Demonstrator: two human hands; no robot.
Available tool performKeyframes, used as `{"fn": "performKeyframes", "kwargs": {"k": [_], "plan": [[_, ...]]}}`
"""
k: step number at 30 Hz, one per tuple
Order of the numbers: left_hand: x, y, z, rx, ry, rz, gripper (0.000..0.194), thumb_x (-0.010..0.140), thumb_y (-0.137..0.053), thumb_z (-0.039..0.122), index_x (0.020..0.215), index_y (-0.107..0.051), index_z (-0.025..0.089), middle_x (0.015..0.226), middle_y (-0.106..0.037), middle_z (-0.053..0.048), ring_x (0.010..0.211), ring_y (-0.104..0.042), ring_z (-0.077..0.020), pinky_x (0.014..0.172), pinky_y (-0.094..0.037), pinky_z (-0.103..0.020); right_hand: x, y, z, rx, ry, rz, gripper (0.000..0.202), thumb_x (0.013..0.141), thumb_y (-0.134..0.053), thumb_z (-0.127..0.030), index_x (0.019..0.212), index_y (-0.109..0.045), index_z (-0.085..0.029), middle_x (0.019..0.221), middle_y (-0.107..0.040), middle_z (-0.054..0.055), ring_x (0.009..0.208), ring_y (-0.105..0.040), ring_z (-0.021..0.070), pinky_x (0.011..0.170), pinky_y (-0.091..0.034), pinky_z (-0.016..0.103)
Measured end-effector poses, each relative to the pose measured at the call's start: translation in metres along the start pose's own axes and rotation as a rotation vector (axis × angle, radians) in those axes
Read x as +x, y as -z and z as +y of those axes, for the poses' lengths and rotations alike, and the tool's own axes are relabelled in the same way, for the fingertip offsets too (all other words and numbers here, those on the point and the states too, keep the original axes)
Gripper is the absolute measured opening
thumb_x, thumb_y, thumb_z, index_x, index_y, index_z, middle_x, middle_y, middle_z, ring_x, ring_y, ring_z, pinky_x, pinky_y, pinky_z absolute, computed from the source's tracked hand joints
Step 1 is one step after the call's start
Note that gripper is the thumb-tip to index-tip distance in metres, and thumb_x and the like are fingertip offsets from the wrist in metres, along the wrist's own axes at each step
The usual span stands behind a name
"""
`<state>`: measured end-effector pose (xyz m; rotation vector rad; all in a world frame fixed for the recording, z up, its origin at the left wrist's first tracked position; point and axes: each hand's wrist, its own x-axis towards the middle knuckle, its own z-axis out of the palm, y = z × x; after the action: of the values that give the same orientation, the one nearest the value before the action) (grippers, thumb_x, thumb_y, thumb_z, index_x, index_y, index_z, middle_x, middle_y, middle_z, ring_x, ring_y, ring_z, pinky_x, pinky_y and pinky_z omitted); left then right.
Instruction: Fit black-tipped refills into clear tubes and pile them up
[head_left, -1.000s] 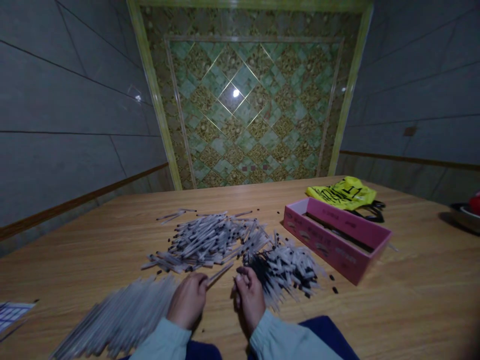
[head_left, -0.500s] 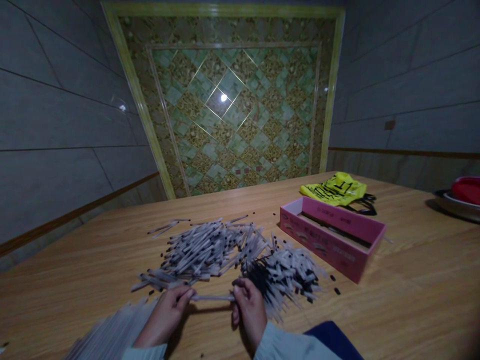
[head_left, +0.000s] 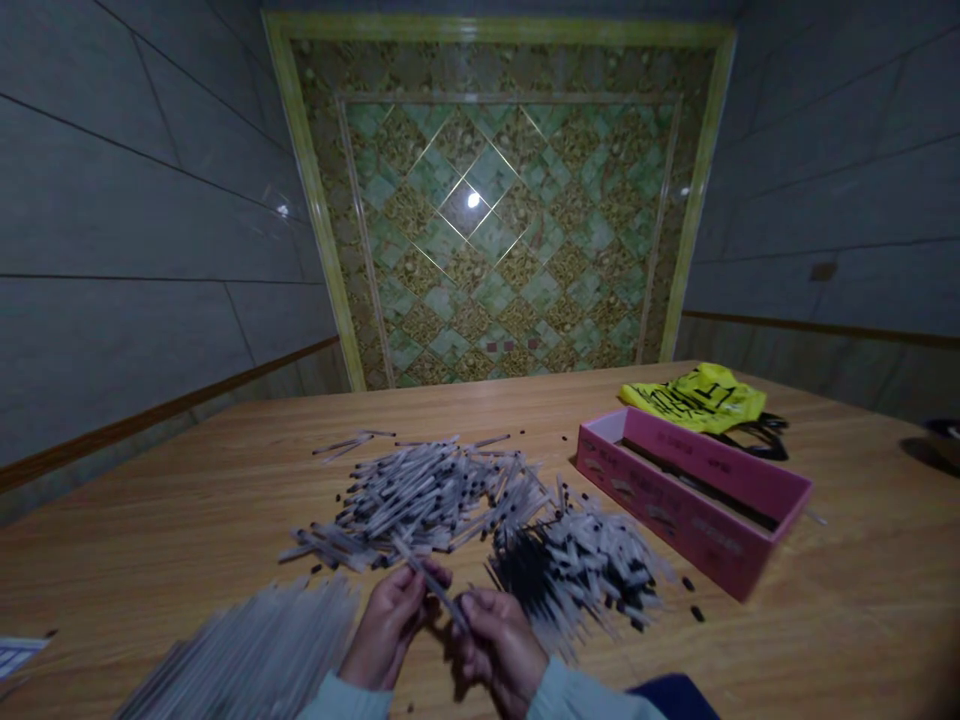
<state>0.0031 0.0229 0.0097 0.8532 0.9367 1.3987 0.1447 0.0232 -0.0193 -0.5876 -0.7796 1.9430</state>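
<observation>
A slim, pale, pen-like tube [head_left: 424,573] slants between my hands, its upper end pointing up and to the left. My left hand [head_left: 390,618] pinches it near the middle with thumb and fingers. Closed round the lower end is my right hand [head_left: 501,640], which hides that tip. Just beyond lies a heap of whitish pens with dark ends [head_left: 420,490]. To the right of it spreads a second pile of pale pieces with black tips [head_left: 592,550]. By my left forearm lies a dense layer of long clear tubes [head_left: 255,650].
An open pink box [head_left: 675,510] stands on the wooden table [head_left: 187,500] to the right. Behind it lie a yellow bag [head_left: 697,395] and black straps. Small black plugs [head_left: 697,613] are scattered about. A paper edge [head_left: 19,655] shows at far left.
The pen was level between both hands; now it is tilted, and the hands are closer together. My view has swung slightly left, so more of the clear tubes shows.
</observation>
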Motion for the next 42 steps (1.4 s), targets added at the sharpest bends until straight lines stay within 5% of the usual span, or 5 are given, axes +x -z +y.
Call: {"fn": "performKeyframes", "kwargs": {"k": [7,19,29,36,42], "plan": [[-0.002,-0.003,0.001,-0.104,-0.04,0.015,0.031,0.056,-0.077,0.037,0.073,-0.06,0.017,0.062,-0.062,-0.001,0.065,-0.06,-0.0158,0.067,-0.047,-0.029,-0.011,0.002,-0.009,0.087,-0.276,-0.42,0.029,0.07,-0.069,-0.034,0.078,-0.061,-0.008,0.055,-0.05,-0.003,0.038,-0.037,0.0033,0.037,-0.032,0.016],[0.015,0.023,0.011,-0.25,-0.106,0.355,0.007,0.069,-0.066,0.02,0.073,-0.06,0.021,0.069,-0.066,0.003,0.068,-0.063,-0.0109,0.068,-0.051,-0.023,-0.01,-0.014,-0.01,-0.793,0.3,0.204,0.01,0.063,-0.063,-0.02,0.059,-0.057,-0.012,0.047,-0.046,-0.005,0.043,-0.039,0.0068,0.042,-0.025,0.019],[-0.001,-0.011,0.003,-0.22,-0.072,0.325,0.035,0.053,-0.08,0.033,0.078,-0.064,0.014,0.063,-0.067,0.001,0.057,-0.059,-0.0084,0.051,-0.047,-0.015,-0.009,0.031,-0.121,-1.873,0.437,0.653,0.019,0.082,-0.049,-0.029,0.085,-0.065,-0.021,0.088,-0.064,0.006,0.08,-0.059,0.0176,0.066,-0.036,0.024],[-0.001,-0.017,-0.004,-0.207,-0.035,0.314,0.041,0.052,-0.08,0.035,0.083,-0.066,0.014,0.066,-0.068,0.0,0.061,-0.061,-0.0101,0.054,-0.049,-0.016,-0.015,0.07,-0.146,-1.938,0.29,0.891,0.019,0.079,-0.052,-0.028,0.081,-0.066,-0.016,0.084,-0.065,0.012,0.079,-0.062,0.0255,0.063,-0.037,0.03],[0.0,-0.014,-0.009,-0.197,-0.038,0.311,0.04,0.055,-0.078,0.038,0.086,-0.065,0.016,0.073,-0.068,0.001,0.061,-0.06,-0.0095,0.051,-0.047,-0.017,-0.01,0.045,-0.126,-1.673,0.484,0.76,0.032,0.079,-0.049,-0.021,0.109,-0.057,-0.013,0.106,-0.061,0.015,0.094,-0.058,0.0263,0.079,-0.04,0.035]]}}
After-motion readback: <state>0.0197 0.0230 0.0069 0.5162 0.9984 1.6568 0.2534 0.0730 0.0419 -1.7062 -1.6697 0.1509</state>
